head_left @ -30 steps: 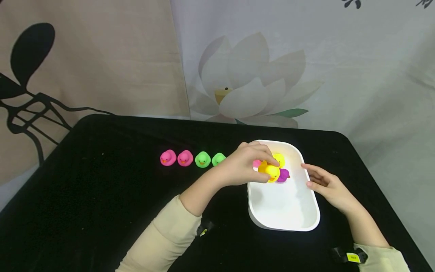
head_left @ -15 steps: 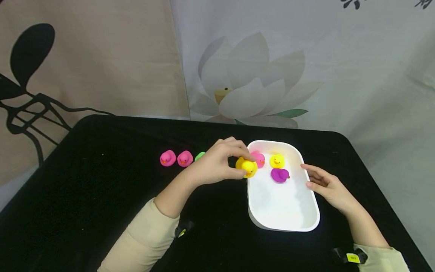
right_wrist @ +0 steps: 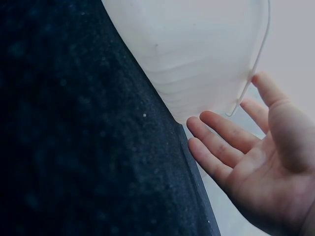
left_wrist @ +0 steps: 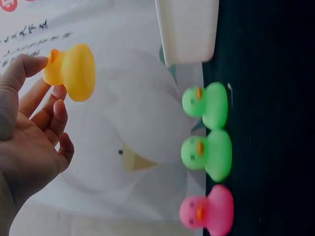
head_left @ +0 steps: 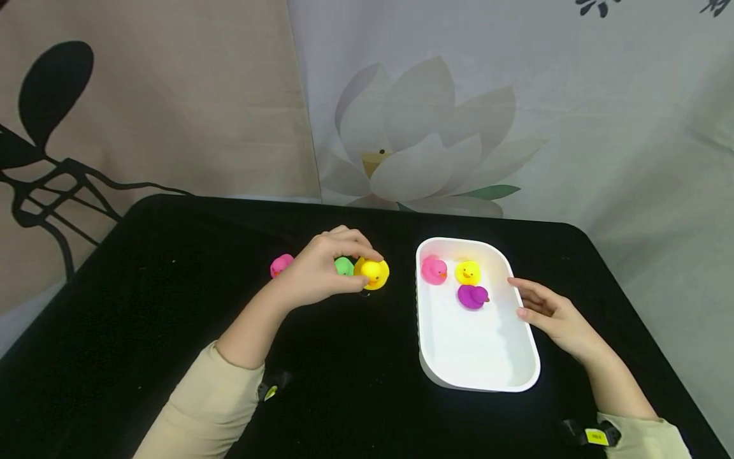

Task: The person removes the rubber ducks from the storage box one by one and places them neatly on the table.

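Note:
My left hand [head_left: 323,264] pinches a yellow rubber duck [head_left: 375,273] between thumb and fingers, left of the white bin [head_left: 478,357]. In the left wrist view this duck [left_wrist: 81,73] is held above the table's level. Behind the hand stands a row of ducks: two green ones [left_wrist: 216,103] and a pink one [left_wrist: 220,211] show there, while in the head view the hand partly covers the row. My right hand [head_left: 556,315] rests its fingertips at the bin's right side, thumb right at the rim, fingers loosely extended.
Inside the bin lie a pink duck [head_left: 434,270], a yellow duck [head_left: 467,273] and a purple duck [head_left: 473,296] near its far end. A black cloth [head_left: 172,331] covers the table. A printed curtain [head_left: 619,127] hangs behind its far edge.
My left hand has lifted the yellow duck out of the bin and carried it left, over the right end of the row. The right hand and the bin have stayed put.

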Action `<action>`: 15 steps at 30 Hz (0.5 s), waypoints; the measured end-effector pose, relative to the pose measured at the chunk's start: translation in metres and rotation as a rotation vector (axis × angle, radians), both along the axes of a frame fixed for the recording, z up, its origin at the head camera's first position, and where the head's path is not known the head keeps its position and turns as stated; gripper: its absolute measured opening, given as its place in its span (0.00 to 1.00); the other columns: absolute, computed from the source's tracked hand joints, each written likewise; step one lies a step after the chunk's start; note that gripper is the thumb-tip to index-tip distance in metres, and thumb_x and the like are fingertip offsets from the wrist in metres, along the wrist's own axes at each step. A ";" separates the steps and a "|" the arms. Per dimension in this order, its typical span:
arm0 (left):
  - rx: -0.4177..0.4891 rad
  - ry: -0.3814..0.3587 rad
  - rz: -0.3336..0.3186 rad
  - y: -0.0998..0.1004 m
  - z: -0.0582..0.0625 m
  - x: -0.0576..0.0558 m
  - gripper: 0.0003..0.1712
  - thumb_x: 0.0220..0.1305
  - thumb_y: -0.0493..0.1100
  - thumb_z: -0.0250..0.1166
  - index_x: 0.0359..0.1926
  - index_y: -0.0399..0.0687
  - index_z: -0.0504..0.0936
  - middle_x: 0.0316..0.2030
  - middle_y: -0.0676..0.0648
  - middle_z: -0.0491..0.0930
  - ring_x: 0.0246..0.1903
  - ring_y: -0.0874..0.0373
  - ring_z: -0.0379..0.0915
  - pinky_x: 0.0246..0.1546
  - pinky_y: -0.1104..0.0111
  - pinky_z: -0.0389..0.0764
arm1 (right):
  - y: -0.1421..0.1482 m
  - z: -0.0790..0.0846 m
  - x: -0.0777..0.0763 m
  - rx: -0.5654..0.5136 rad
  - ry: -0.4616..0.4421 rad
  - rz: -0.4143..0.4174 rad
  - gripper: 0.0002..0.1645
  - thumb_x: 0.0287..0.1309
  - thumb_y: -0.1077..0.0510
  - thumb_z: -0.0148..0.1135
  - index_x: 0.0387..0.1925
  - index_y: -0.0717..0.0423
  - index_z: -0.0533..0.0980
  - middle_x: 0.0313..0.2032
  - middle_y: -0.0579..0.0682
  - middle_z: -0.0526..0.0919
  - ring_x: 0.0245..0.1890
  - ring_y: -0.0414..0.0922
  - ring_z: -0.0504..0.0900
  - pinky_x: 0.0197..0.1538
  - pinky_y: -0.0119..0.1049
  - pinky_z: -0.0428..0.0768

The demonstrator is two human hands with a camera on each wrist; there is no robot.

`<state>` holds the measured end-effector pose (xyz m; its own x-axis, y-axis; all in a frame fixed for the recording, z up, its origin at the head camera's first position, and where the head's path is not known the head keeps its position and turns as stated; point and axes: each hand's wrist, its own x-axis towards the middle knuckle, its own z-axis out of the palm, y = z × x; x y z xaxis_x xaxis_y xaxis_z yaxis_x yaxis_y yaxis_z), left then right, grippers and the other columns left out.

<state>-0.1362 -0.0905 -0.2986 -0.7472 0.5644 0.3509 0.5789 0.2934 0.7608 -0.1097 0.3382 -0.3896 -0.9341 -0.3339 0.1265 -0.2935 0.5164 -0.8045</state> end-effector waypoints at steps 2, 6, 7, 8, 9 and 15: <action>0.001 -0.010 0.017 -0.007 0.000 0.000 0.17 0.50 0.32 0.71 0.43 0.48 0.86 0.41 0.56 0.78 0.44 0.57 0.67 0.43 0.58 0.74 | 0.000 0.000 0.001 0.006 0.000 -0.003 0.30 0.63 0.63 0.59 0.65 0.62 0.65 0.57 0.68 0.72 0.47 0.31 0.77 0.44 0.31 0.78; -0.009 -0.025 0.054 -0.021 -0.001 0.001 0.18 0.49 0.32 0.71 0.44 0.48 0.85 0.42 0.55 0.78 0.46 0.57 0.66 0.45 0.57 0.71 | 0.000 0.000 0.002 0.019 0.001 -0.007 0.30 0.63 0.63 0.59 0.65 0.61 0.65 0.57 0.67 0.72 0.47 0.31 0.77 0.44 0.31 0.78; -0.007 -0.031 0.060 -0.025 -0.001 0.001 0.18 0.49 0.31 0.71 0.44 0.48 0.85 0.42 0.55 0.78 0.46 0.57 0.66 0.45 0.57 0.72 | 0.000 0.000 0.001 0.020 0.001 -0.006 0.30 0.63 0.63 0.59 0.65 0.61 0.65 0.57 0.66 0.72 0.47 0.31 0.77 0.44 0.32 0.78; -0.008 -0.039 0.068 -0.028 -0.001 0.001 0.19 0.49 0.31 0.70 0.44 0.48 0.85 0.43 0.55 0.78 0.46 0.56 0.66 0.45 0.57 0.72 | 0.000 0.000 0.001 0.019 0.002 -0.007 0.30 0.63 0.63 0.59 0.65 0.62 0.65 0.57 0.66 0.72 0.47 0.31 0.77 0.44 0.32 0.78; -0.010 -0.046 0.077 -0.032 -0.001 0.002 0.19 0.49 0.31 0.70 0.44 0.48 0.85 0.43 0.55 0.77 0.46 0.56 0.66 0.44 0.57 0.73 | 0.000 -0.001 0.001 0.020 0.003 -0.005 0.30 0.63 0.63 0.59 0.66 0.62 0.64 0.57 0.66 0.72 0.48 0.31 0.77 0.44 0.32 0.78; -0.029 -0.062 0.127 -0.052 -0.004 0.002 0.20 0.50 0.30 0.70 0.45 0.47 0.84 0.44 0.53 0.77 0.47 0.56 0.66 0.44 0.55 0.73 | 0.000 -0.002 0.001 0.017 0.009 -0.007 0.30 0.63 0.62 0.59 0.65 0.61 0.65 0.56 0.67 0.72 0.47 0.32 0.78 0.44 0.32 0.79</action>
